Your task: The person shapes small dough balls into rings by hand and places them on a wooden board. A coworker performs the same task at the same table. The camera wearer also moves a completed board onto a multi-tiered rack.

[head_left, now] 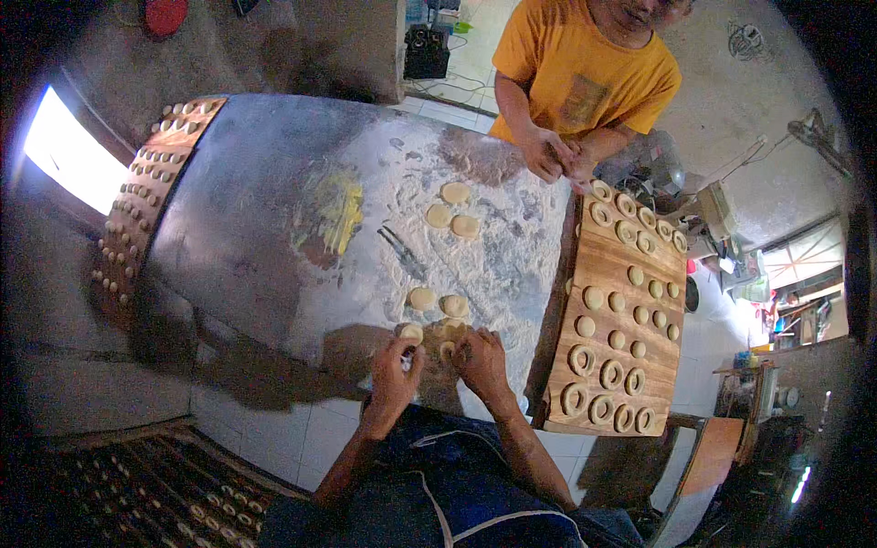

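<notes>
dark blue clothing [498, 489] nearest; left grip [398, 373] at near edge of dough disc [412, 331], right grip [479, 365] beside dough ring [447, 349], over floured worktop [265, 183]; both curled, can't tell if closed on dough.

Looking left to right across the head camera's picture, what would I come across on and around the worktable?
Wooden board with small dough pieces, yellow smear, left hand, right hand, wooden board with dough rings and rounds.

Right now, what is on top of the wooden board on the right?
On this board lie dough rings and dough rounds. The surface directly beneath each piece is covered, so it cannot be seen.
</notes>
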{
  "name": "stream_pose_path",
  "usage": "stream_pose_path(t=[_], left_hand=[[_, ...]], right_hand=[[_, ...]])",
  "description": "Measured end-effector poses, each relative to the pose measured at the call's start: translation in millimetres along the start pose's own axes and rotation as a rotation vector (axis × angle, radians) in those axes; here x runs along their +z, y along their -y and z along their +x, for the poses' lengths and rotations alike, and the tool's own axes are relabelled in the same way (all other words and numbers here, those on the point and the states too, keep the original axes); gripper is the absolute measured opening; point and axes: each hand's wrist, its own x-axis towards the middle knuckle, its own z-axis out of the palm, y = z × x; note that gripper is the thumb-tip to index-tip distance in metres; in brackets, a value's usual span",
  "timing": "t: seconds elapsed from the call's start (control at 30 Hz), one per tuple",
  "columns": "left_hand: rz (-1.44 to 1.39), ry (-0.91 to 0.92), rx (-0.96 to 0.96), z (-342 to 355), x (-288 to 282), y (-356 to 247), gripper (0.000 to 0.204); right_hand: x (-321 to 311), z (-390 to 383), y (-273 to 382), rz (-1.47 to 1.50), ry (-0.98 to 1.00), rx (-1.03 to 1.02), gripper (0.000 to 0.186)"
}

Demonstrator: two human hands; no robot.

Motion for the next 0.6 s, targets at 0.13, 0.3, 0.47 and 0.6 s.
stream_pose_path(t=[0.13, 0.3, 0.47, 0.6], left_hand=[[-0.226, 0.119, -0.023, -2.1, 12.6, -5.3, 0.029], [-0.521, 0.285, -0.240, 9.7, 20.1, 0.7, 0.029], [-0.376, 0.291, -0.055, 21.0, 5.0, -25.2, 0.025], [-0.433, 0.339, -0.109, 24.9, 7.5, -30.1, 0.026]], right_hand=[[0.8, -21.2, -5.2, 0.568, 0.082, 0.345, 0.027], [-16.9, -16.3, 23.9, 0.831, -0.001, 0.408, 0.040], [-21.9, -9.0, 31.2, 0.876, -0.038, 0.500, 0.055], [-22.4, -8.5, 31.0, 0.893, 0.057, 0.450, 0.056]])
